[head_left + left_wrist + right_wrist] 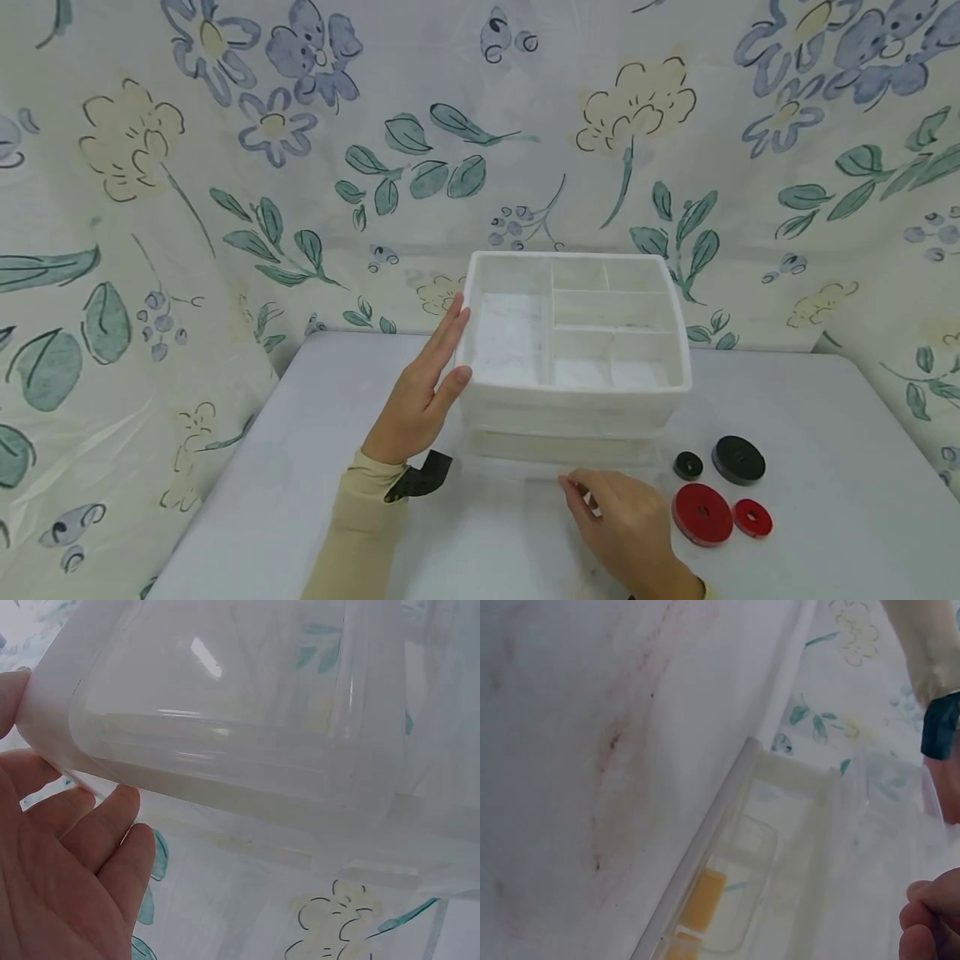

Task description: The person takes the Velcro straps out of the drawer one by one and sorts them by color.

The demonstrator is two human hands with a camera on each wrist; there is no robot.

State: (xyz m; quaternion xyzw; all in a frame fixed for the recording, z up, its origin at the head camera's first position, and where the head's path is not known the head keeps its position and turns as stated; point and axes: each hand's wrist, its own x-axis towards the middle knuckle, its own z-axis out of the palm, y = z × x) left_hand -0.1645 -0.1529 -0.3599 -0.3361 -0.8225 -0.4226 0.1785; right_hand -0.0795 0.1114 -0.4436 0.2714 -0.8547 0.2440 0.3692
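Observation:
A white plastic organizer box (577, 408) with divided top compartments stands on the table. Its clear drawer (562, 450) sticks out at the bottom front. My left hand (412, 408) rests along the box's left side, fingers straight; the left wrist view shows those fingers (112, 825) beside the box's rounded edge. At the drawer's front my right hand (622, 521) has curled fingers, thumb and index tips together at the clear edge; the exact hold is partly hidden. In the right wrist view, orange-yellow rectangular pieces (705, 900) appear at the drawer, near the white box front.
Right of the box lie a large black disc (738, 460), a small black disc (687, 466), a large red disc (702, 515) and a small red disc (752, 518). Flowered cloth (420, 200) hangs behind the white table (810, 433) and at its sides.

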